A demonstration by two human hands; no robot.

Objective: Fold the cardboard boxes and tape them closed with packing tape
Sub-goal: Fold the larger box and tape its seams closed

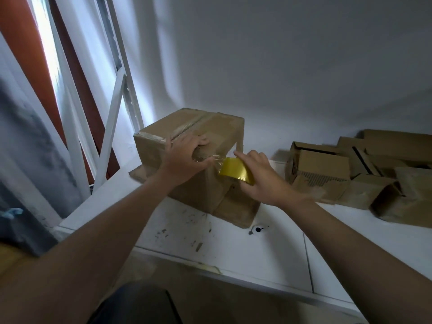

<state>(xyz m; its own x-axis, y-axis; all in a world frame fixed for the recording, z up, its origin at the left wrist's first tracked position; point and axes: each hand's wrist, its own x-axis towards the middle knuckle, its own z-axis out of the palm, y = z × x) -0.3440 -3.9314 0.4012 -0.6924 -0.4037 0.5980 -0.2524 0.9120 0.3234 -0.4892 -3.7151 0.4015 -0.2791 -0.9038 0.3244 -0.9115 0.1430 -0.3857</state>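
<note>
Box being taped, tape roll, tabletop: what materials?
Box: brown cardboard, matte, creased edges; likely corrugated.
Tape roll: glossy yellowish plastic film, bright highlights, clear crinkled strip pulled off.
Tabletop: smooth white, scuffed; laminate or painted board, cannot tell.

The right hand [264,181] hides half the tape roll [233,169], the left hand [184,157] part of the box [217,127]; the cardboard pile [350,176] is cut off at right.

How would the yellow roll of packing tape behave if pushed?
The yellow roll of packing tape is round, so it would likely roll. Its glossy surface looks slippery. The clear strip stuck to the brown cardboard box may tether it.
</note>
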